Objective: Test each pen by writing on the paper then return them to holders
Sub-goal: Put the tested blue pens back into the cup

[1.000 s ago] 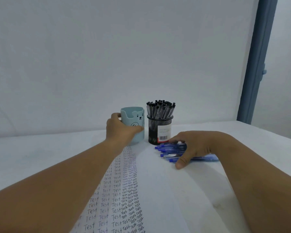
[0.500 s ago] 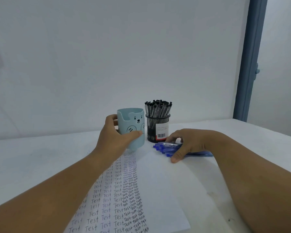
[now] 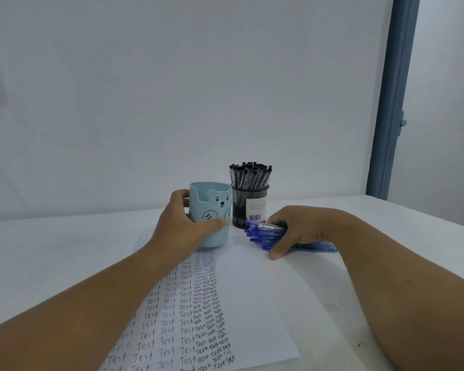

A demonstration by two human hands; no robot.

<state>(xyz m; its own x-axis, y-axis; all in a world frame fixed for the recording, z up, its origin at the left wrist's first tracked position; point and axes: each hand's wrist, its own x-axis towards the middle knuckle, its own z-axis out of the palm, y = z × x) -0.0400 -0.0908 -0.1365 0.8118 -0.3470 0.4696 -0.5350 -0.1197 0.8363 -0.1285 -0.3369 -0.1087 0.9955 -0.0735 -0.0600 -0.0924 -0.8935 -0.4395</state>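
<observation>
My left hand is wrapped around a light blue holder with a bear face, which stands at the far end of the paper. The paper is covered in columns of the word "Test". Beside the blue holder stands a black mesh holder full of black-capped pens. My right hand is closed over a bundle of several blue pens lying on the table just in front of the mesh holder, their tips pointing left.
The white table runs back to a plain white wall. A blue door frame stands at the far right behind the table's corner.
My left hand has pulled the blue holder a little nearer along the paper. My right hand has tightened around the blue pens and gathered them closer together.
</observation>
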